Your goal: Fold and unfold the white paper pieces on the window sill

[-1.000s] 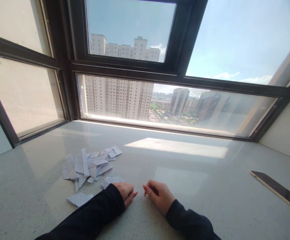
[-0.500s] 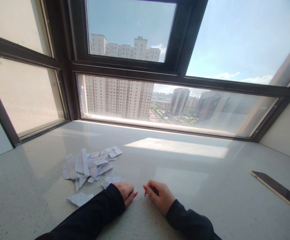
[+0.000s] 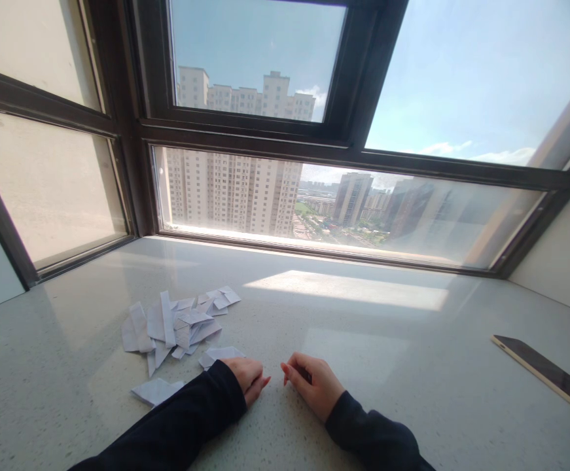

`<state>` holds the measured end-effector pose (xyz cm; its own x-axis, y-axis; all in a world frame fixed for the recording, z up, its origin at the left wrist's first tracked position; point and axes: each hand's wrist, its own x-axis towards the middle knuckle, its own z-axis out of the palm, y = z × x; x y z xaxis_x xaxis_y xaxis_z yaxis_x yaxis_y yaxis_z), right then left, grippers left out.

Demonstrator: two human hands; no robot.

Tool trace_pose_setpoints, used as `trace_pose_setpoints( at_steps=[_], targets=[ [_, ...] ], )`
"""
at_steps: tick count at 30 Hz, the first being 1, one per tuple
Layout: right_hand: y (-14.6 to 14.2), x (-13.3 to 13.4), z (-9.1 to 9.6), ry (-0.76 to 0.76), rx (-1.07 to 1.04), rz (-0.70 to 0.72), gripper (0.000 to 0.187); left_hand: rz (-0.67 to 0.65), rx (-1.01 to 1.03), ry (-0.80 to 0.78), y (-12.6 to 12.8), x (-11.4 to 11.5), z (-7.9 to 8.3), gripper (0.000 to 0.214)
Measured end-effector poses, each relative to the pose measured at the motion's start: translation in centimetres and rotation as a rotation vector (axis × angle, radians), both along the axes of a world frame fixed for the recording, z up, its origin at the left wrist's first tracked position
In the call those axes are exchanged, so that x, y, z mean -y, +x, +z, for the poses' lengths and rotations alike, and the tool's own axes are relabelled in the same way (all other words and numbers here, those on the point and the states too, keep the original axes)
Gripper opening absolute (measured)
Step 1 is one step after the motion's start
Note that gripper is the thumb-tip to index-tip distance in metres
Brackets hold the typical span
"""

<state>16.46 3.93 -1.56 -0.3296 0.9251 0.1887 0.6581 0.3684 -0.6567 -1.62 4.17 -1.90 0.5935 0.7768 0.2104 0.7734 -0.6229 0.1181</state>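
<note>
Paper scraps (image 3: pixel 177 324) lie in a loose white heap on the desk (image 3: pixel 412 405), to the left of our hands and a little farther out toward the window (image 3: pixel 245 196). A loose scrap (image 3: pixel 220 355) sits apart from the heap, just beside our left hand (image 3: pixel 249 376), its near edge hidden behind the wrist. A flat scrap (image 3: pixel 156 390) lies nearer to us, touching or nearly touching the outer side of our left sleeve (image 3: pixel 186 418).

Both hands rest low on the desk, near each other with a narrow gap between them. Our left forearm comes in from the lower left, and the hand lies on its side with the fingers folded in toward the palm, fingertips pointing right. Its grip is curled closed, and we see nothing in it.

Our right hand (image 3: pixel 314 386) comes in from the lower right, wrist bent, knuckles up, the fingers tucked under and the thumb lying along them, pointing left at the other hand. That grip is also folded closed. A dark patch shows under the fingers, and we cannot tell whether it is shadow or something pinched there.

Well apart, at the right edge of the desk, lies a dark phone (image 3: pixel 550 376), face up.
</note>
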Motion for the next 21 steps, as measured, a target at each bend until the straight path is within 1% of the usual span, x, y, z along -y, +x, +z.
trace_pose_setpoints(
  at_steps=[21],
  targets=[
    [-0.03,-0.13,-0.07,-0.001,0.01,-0.004,0.035,0.001,-0.018,0.023,0.01,0.01,0.04,0.032]
  ],
)
